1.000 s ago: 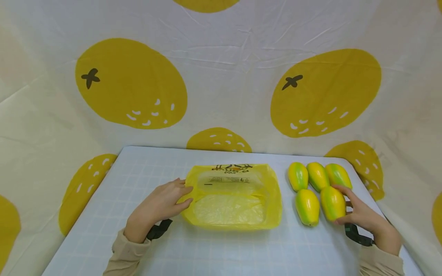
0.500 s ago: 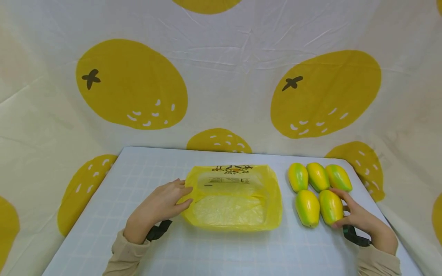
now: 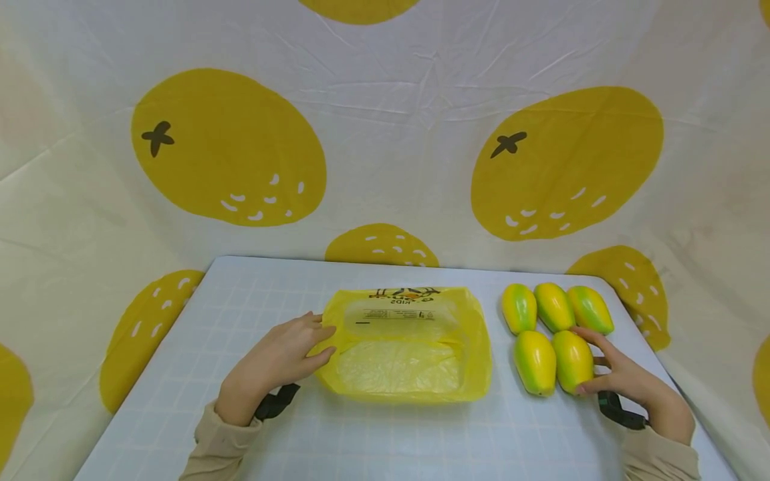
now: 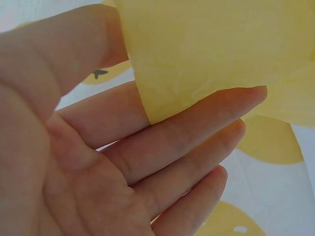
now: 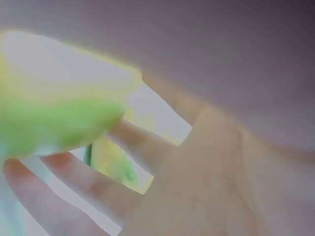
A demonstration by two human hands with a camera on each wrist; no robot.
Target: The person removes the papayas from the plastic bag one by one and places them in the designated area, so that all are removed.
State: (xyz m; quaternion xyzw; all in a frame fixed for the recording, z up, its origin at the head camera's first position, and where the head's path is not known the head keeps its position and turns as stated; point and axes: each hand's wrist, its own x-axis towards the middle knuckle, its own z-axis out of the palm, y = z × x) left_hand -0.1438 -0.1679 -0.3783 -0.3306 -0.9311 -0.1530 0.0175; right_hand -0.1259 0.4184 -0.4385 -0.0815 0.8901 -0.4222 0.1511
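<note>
In the head view a yellow plastic bag point(image 3: 397, 367) lies with its wide mouth facing up, dark print on its far inner side. My left hand point(image 3: 289, 351) is at the bag's left rim. In the left wrist view the bag's edge point(image 4: 197, 54) covers the ends of the thumb and index finger, while the other fingers stay straight outside it. My right hand point(image 3: 625, 377) holds a yellow-green papaya point(image 3: 573, 361) between thumb and fingers, low at the table. Another papaya point(image 3: 535, 363) lies directly to its left. The right wrist view shows the held papaya blurred and overexposed.
Behind these two, a row holds a left papaya point(image 3: 519, 308), a middle papaya point(image 3: 554, 306) and a right papaya point(image 3: 591, 309). The white checked table point(image 3: 385, 441) ends at a hanging cloth point(image 3: 397, 153) printed with large yellow fruit.
My right hand has shifted the papaya slightly left and nearer to me, up beside the other front papaya. The left hand and the bag stay in place.
</note>
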